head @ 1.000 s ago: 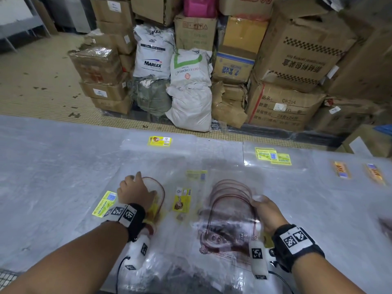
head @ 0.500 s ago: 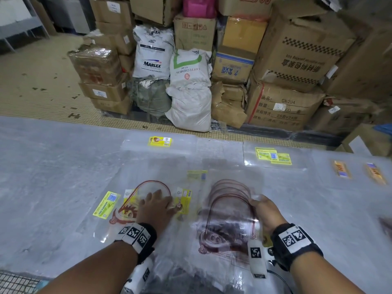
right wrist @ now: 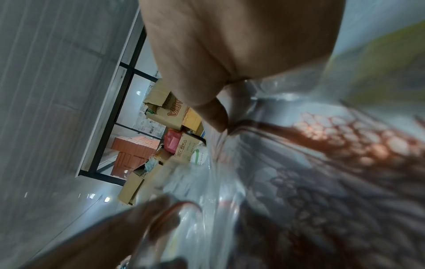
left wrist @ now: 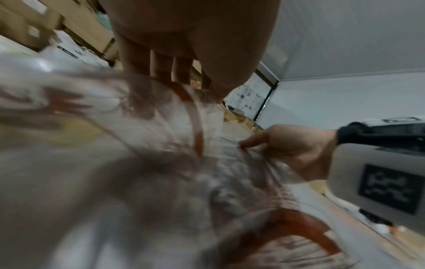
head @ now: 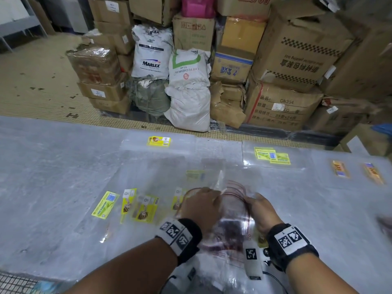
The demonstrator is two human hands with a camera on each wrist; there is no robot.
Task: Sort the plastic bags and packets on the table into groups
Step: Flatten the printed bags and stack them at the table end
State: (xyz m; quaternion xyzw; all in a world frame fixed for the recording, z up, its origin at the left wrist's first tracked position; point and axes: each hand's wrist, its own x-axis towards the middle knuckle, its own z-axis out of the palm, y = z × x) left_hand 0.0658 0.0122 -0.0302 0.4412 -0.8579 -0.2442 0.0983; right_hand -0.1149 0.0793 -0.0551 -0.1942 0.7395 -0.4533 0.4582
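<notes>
Centrally on the counter [head: 53,177], near its front edge, both hands meet on a stack of clear plastic bags printed with red arcs [head: 233,211]. From the head view, the left hand [head: 199,206] lies over the stack's left side and the right hand [head: 262,211] holds its right edge; finger detail is hidden there by the backs of the hands. The left wrist view supplies that detail for the right hand [left wrist: 296,151]: its grip is a pinch, thumb and fingers closed on the bunched bag edges. The right wrist view confirms the thumb [right wrist: 211,116] pressed onto the clear film [right wrist: 299,163]. The left hand [left wrist: 184,45] shows fingers pointing straight down onto the plastic, blurred; whether they curl under a sheet cannot be told. Only the head view shows the rest: yellow-labelled packets [head: 127,205] in a row just left of the stack, a yellow-labelled bag [head: 159,141] at the far edge, another with two green-yellow labels [head: 272,155] far right, and two orange-labelled packets [head: 339,168] beyond. Cardboard boxes [head: 297,60] and white sacks [head: 188,88] stand on the floor behind.
</notes>
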